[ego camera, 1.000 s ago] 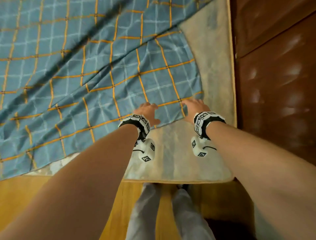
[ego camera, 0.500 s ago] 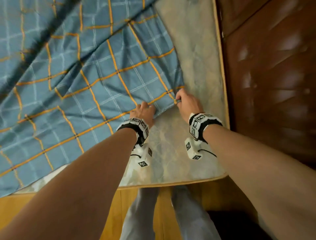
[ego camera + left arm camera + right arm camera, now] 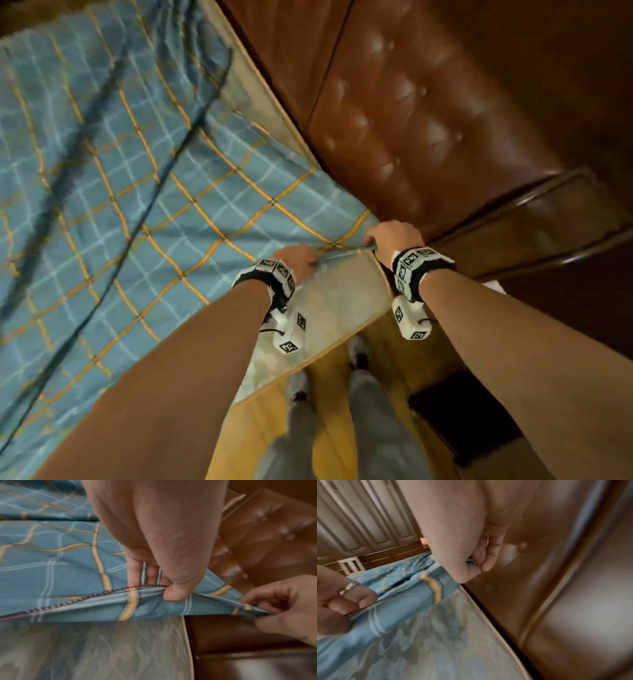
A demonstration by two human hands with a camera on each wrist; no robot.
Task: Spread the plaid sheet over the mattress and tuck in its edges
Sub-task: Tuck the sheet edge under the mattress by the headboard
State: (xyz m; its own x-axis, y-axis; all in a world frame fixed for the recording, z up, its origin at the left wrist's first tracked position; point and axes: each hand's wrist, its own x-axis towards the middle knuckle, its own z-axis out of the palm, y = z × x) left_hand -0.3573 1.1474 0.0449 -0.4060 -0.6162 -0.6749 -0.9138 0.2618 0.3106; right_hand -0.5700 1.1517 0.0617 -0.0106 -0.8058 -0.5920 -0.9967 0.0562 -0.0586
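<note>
Because the mattress [image 3: 329, 308] corner lies bare, both hands, left hand [image 3: 298, 258] and right hand [image 3: 394, 236], pinch the plaid sheet [image 3: 171, 205] hem to draw it there.

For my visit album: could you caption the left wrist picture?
Left hand and right hand pinch the plaid sheet edge above the bare mattress.

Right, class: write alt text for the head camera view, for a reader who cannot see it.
Seen from above, the left hand and right hand pinch the edge of a blue plaid sheet lifted over a bare mattress corner. A brown padded headboard stands beside it.
</note>
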